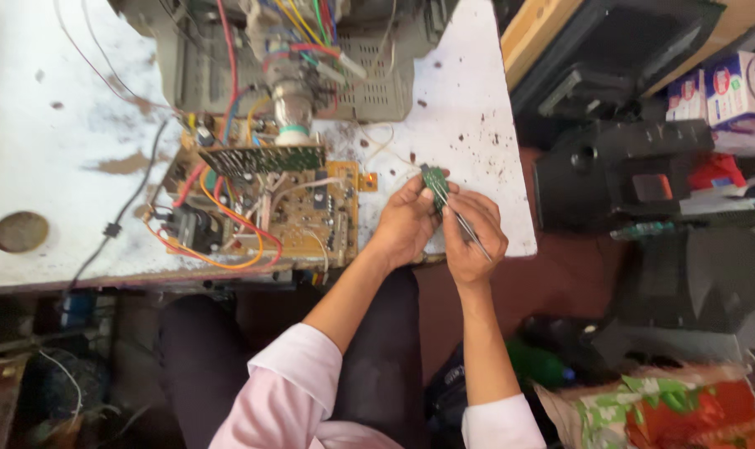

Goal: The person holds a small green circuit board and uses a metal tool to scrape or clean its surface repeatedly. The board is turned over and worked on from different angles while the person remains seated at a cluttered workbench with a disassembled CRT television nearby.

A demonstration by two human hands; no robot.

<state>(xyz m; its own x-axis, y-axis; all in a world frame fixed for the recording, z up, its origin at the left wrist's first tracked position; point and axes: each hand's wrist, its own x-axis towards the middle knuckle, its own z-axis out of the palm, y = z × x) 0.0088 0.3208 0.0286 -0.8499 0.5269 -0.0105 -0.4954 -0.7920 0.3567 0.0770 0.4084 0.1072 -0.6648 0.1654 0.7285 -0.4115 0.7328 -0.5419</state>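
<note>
My left hand [407, 223] pinches a small green circuit board [433, 178] by its lower edge, above the right edge of the white worktable [53, 150]. My right hand [475, 231] is closed on thin metal tweezers [462, 223], whose tips reach up to the small board. Both hands touch each other. Just left of them lies a large brown circuit board [307, 220] with red, orange and white wires, tied to the back of an opened picture tube set [298, 58].
A dark round hole [20, 231] sits at the table's left. Black plastic casings [619, 170] are piled on the right, with cardboard boxes [727, 91] behind. A patterned bag [677, 411] and a green bottle [540, 364] lie on the floor.
</note>
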